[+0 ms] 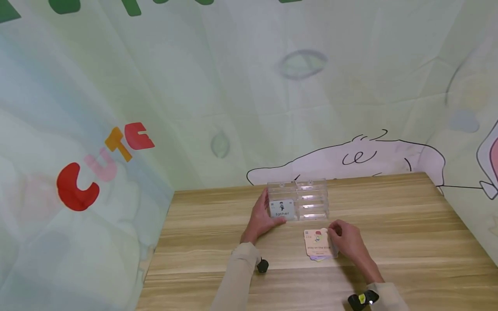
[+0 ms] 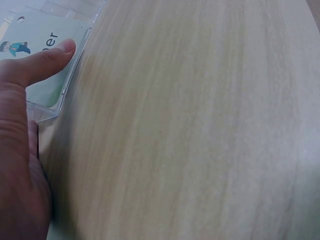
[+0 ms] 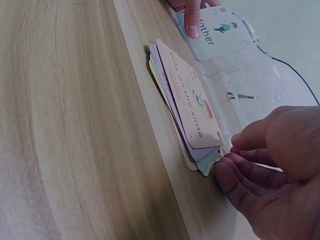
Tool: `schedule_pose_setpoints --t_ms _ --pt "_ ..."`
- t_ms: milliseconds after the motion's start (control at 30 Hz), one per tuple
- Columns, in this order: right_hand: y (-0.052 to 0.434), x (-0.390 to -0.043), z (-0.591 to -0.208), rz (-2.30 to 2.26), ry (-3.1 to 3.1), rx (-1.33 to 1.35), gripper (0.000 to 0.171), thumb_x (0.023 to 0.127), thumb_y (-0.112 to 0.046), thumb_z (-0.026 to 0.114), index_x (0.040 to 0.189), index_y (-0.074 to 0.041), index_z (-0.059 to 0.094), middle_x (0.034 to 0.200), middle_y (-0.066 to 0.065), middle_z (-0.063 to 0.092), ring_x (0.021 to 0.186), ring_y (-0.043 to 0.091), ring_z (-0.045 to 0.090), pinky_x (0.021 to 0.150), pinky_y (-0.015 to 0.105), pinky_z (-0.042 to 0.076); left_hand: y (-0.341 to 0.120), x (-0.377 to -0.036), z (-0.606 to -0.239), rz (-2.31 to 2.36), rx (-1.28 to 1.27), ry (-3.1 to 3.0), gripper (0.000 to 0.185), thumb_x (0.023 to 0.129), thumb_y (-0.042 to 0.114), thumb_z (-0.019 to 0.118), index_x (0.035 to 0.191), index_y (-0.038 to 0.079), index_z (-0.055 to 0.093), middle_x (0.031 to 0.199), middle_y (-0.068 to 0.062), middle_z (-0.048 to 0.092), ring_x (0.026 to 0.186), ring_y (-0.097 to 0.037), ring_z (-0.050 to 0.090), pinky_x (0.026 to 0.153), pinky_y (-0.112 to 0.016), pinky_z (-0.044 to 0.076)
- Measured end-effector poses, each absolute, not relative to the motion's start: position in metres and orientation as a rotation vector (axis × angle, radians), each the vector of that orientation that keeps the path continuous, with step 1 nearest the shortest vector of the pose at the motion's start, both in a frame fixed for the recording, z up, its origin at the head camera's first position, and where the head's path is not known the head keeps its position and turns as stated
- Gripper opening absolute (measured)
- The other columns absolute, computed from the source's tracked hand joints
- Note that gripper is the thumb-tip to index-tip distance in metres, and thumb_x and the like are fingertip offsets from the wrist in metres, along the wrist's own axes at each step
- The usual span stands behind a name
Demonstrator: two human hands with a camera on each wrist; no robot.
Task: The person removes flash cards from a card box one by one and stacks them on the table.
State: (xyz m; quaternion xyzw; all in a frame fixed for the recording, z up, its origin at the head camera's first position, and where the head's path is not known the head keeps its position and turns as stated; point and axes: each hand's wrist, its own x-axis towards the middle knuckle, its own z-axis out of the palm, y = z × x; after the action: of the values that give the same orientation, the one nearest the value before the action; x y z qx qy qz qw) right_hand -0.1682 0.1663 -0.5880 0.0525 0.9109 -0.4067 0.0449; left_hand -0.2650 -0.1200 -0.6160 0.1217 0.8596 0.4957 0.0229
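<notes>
A clear plastic box (image 1: pixel 307 199) with several slots stands at the middle of the wooden table (image 1: pixel 408 224). In its front left slot is a card reading "father" (image 1: pixel 282 208). My left hand (image 1: pixel 261 217) grips the box's left end, the thumb (image 2: pixel 50 60) lying across the card's (image 2: pixel 30 42) front. Just before the box lies a small fanned stack of cards (image 1: pixel 317 246), the top one reading "play on the slide" (image 3: pixel 192 102). My right hand (image 1: pixel 345 241) has its curled fingers (image 3: pixel 235 180) at the stack's right edge and pinches it there.
A printed fabric backdrop with the letters "CUTE" (image 1: pixel 101 164) rises behind and to the left of the table. The table's left edge (image 1: pixel 157 255) runs close to my left sleeve (image 1: pixel 235 276). Bare wood stretches to the right of the box (image 3: pixel 240 75).
</notes>
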Motion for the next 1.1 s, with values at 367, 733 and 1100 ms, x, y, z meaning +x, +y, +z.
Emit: schedule_pose_setpoints --t_ms 367,733,1100 --pt "0.166 -0.167 -0.585 -1.221 2.818 0.149 0.015 0.099 -0.01 0.066 0.109 0.001 0.07 0.098 0.011 0.068 0.088 0.026 0.061 0.078 0.04 0.058 -0.121 -0.265 -0.616 1.536 0.36 2.65 0.128 0.071 0.033 0.097 0.167 0.02 0.013 0.165 -0.007 0.035 0.146 -0.024 0.042 0.121 -0.036 0.035" --pt "0.169 -0.168 -0.58 -1.206 2.825 0.148 0.016 0.101 -0.011 0.064 0.11 0.001 0.069 0.098 0.011 0.067 0.087 0.025 0.061 0.075 0.038 0.057 -0.122 -0.266 -0.617 1.527 0.369 2.659 0.132 0.069 0.033 0.099 0.168 0.019 0.012 0.164 -0.008 0.035 0.146 -0.025 0.042 0.121 -0.036 0.036" --pt "0.165 -0.179 -0.568 -1.251 2.848 0.092 0.018 0.102 -0.014 0.063 0.112 0.0 0.068 0.094 0.01 0.067 0.082 0.023 0.062 0.067 0.031 0.055 -0.122 -0.267 -0.62 1.508 0.372 2.674 0.131 0.07 0.034 0.098 0.168 0.02 0.012 0.165 -0.006 0.034 0.146 -0.024 0.042 0.121 -0.035 0.035"
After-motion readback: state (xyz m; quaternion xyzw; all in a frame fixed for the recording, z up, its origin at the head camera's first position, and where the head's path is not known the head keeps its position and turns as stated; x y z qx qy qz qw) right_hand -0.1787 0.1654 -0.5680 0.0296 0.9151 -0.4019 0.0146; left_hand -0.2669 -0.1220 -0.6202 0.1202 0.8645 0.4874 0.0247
